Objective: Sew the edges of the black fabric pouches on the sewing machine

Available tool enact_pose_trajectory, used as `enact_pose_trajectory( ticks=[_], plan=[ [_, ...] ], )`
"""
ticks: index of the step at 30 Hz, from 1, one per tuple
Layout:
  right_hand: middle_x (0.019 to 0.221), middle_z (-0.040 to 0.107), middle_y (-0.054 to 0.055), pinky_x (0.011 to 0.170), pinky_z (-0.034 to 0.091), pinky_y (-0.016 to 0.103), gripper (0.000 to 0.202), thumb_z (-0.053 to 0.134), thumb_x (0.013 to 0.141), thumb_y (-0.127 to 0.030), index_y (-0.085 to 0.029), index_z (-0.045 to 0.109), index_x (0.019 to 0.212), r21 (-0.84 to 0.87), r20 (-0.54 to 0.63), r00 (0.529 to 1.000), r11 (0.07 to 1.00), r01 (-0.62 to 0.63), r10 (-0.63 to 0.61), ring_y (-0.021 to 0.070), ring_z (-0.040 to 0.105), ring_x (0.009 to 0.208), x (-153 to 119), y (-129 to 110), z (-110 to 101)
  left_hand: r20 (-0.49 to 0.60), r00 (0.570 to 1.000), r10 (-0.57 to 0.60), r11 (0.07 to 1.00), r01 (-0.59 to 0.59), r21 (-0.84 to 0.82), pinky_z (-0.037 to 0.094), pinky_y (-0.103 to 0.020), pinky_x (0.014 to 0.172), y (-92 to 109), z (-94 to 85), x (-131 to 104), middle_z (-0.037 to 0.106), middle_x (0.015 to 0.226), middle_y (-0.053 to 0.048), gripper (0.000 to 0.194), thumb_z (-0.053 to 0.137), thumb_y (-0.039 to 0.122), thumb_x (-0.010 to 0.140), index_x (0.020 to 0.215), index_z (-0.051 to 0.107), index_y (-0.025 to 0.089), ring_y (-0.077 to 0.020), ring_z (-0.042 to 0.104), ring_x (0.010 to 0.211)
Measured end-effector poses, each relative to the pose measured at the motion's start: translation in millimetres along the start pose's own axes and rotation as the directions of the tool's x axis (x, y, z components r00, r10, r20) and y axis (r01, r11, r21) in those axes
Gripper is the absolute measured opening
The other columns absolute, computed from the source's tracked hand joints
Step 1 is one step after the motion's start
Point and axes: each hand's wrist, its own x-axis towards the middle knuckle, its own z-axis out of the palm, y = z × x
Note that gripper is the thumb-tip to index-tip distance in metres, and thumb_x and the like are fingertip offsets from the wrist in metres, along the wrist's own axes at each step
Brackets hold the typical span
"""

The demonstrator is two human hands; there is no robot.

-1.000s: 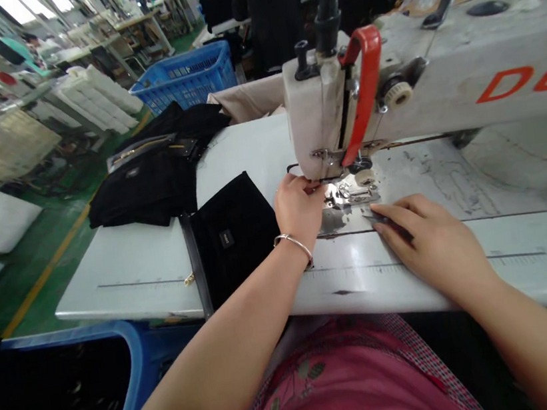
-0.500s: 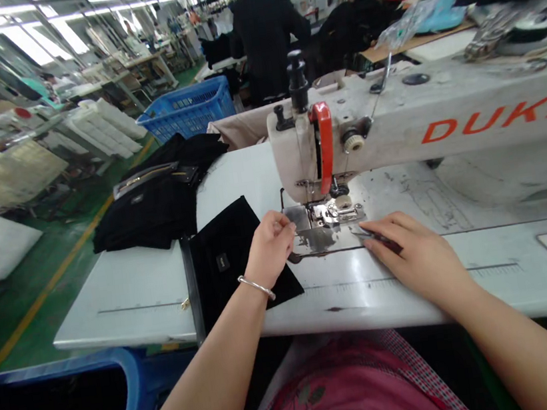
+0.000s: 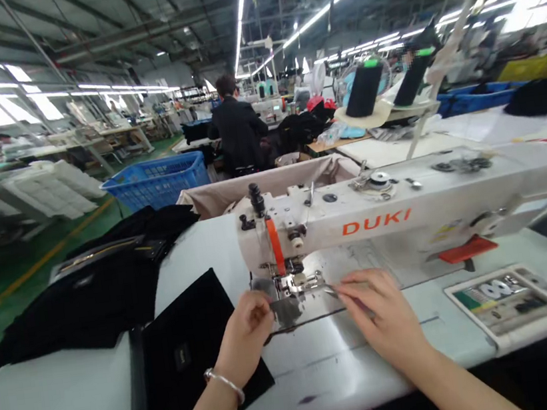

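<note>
A white sewing machine (image 3: 381,218) marked DUKI stands on the pale table. My left hand (image 3: 249,329) is closed in a pinch left of the presser foot (image 3: 298,284); what it holds, if anything, is too small to make out. Right of the foot, my right hand (image 3: 375,306) grips small metal tweezers (image 3: 332,290), their tip pointing at the foot. Beneath my left wrist lies a black fabric piece (image 3: 188,324) with a small label and a strip along its left edge.
Black fabric pieces with zippers (image 3: 98,288) are piled at the left. Behind the machine are a cloth-lined bin (image 3: 271,184) and a blue crate (image 3: 157,180). A parts tray (image 3: 513,304) sits at the right. A person in black (image 3: 238,132) is farther back.
The view has tilted up and turned right, showing more of the machine, the thread cones and the tray. Both hands stay beside the presser foot, the right still with the tweezers.
</note>
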Motion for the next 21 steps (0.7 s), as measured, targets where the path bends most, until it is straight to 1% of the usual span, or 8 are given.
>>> enact_pose_trajectory(
  ticks=[2,5,6,9,12,15,18,21],
  plan=[
    [0.1,0.062,0.007,0.087,0.044,0.044,0.017,0.058,0.087,-0.022,-0.027,0.064,0.103,-0.05,-0.181,0.983,0.999,0.003,-0.012,0.025,0.058,0.097,26,1,-33,0.061,0.996,-0.063,0.996,0.066,-0.051,0.033,-0.021,0.053,-2,0.3,0,0.054,0.079,0.001,0.012,0.049,0.025,0.086,0.077,0.044,0.019,-0.0096,0.041,0.058],
    [0.109,0.06,0.011,0.101,0.033,0.051,0.021,0.056,0.09,-0.033,-0.022,0.059,0.107,-0.256,-0.346,0.936,0.953,-0.161,0.065,0.0302,0.051,0.112,77,17,-75,0.062,0.994,-0.088,0.995,0.091,-0.044,0.027,-0.021,0.052,-6,1.4,1,0.037,0.06,0.007,0.014,0.047,0.026,0.087,0.077,0.04,0.02,-0.0097,0.033,0.054],
    [0.111,0.059,0.013,0.101,0.033,0.052,0.025,0.055,0.09,-0.038,-0.021,0.059,0.109,-0.309,-0.329,0.943,0.937,-0.162,0.054,0.0315,0.049,0.113,93,24,-84,0.048,0.996,-0.081,0.996,0.083,-0.041,0.027,-0.021,0.052,-6,1.6,1,0.033,0.06,0.007,0.014,0.047,0.026,0.087,0.077,0.039,0.02,-0.0097,0.032,0.054],
    [0.113,0.059,0.012,0.102,0.032,0.05,0.028,0.046,0.094,-0.039,-0.02,0.062,0.106,-0.374,-0.121,0.993,0.926,-0.05,0.004,0.0309,0.048,0.113,127,45,-92,0.039,0.996,-0.085,0.996,0.085,-0.017,0.025,-0.021,0.052,-7,1.5,2,0.031,0.06,0.008,0.014,0.047,0.027,0.087,0.077,0.039,0.02,-0.0098,0.031,0.054],
    [0.11,0.063,0.008,0.098,0.037,0.045,0.028,0.043,0.095,-0.037,-0.021,0.065,0.103,-0.232,0.02,1.0,0.973,-0.006,0.011,0.0273,0.051,0.109,141,55,-88,0.042,0.995,-0.09,0.995,0.089,0.036,0.025,-0.022,0.052,-6,1.1,2,0.03,0.059,0.007,0.014,0.047,0.027,0.086,0.076,0.04,0.02,-0.0103,0.031,0.054],
    [0.103,0.065,0.006,0.087,0.042,0.042,0.028,0.052,0.09,-0.046,-0.023,0.066,0.096,-0.115,0.019,0.99,0.984,-0.136,0.139,0.0265,0.056,0.1,143,56,-86,0.046,0.995,-0.09,0.994,0.087,0.06,0.026,-0.022,0.053,-7,1.3,1,0.031,0.059,0.007,0.012,0.047,0.026,0.085,0.076,0.042,0.02,-0.0108,0.032,0.056],
    [0.095,0.065,0.006,0.081,0.044,0.042,0.035,0.064,0.08,-0.057,-0.022,0.065,0.086,-0.151,-0.053,0.972,0.961,-0.233,0.228,0.0271,0.057,0.092,144,55,-86,0.052,0.995,-0.087,0.995,0.084,0.056,0.026,-0.022,0.053,-9,1.7,1,0.031,0.06,0.007,0.011,0.048,0.026,0.084,0.076,0.042,0.02,-0.011,0.031,0.056],
    [0.112,0.063,0.006,0.092,0.042,0.042,0.036,0.057,0.087,-0.053,-0.023,0.062,0.107,-0.127,-0.001,0.997,0.989,-0.08,0.081,0.0272,0.054,0.108,147,55,-86,0.069,0.995,-0.067,0.996,0.063,0.062,0.026,-0.022,0.054,-10,1.5,1,0.03,0.061,0.007,0.011,0.047,0.024,0.083,0.075,0.042,0.02,-0.0111,0.031,0.057]
  ],
)
